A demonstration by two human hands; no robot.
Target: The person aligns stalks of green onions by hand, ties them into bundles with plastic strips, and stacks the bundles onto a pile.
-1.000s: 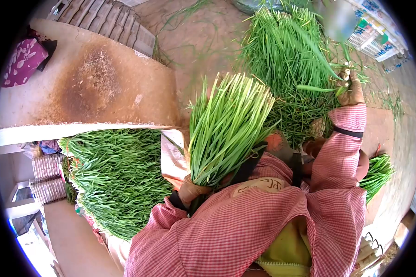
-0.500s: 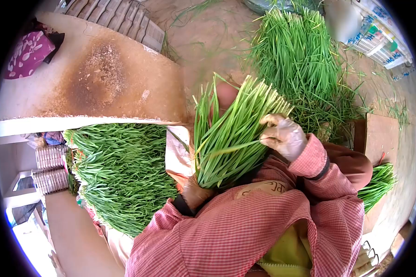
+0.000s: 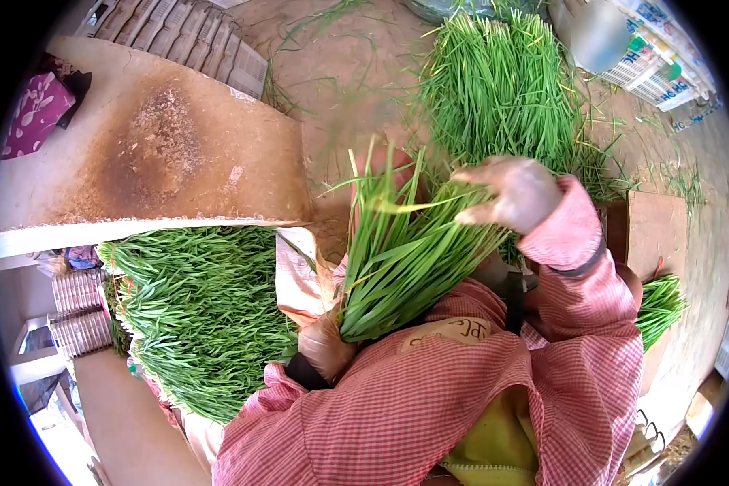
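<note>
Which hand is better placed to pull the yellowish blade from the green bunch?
Likely the right hand: it is open near the yellowish blade, while the left hand is occupied gripping the green bunch lower down.

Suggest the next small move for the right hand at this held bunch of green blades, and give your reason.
Probably the right hand should pinch the yellowish blade and draw it out: it lies across the top of the bunch, its colour stands out, the open right hand is close by, and the left hand grips the bunch's lower end.
</note>
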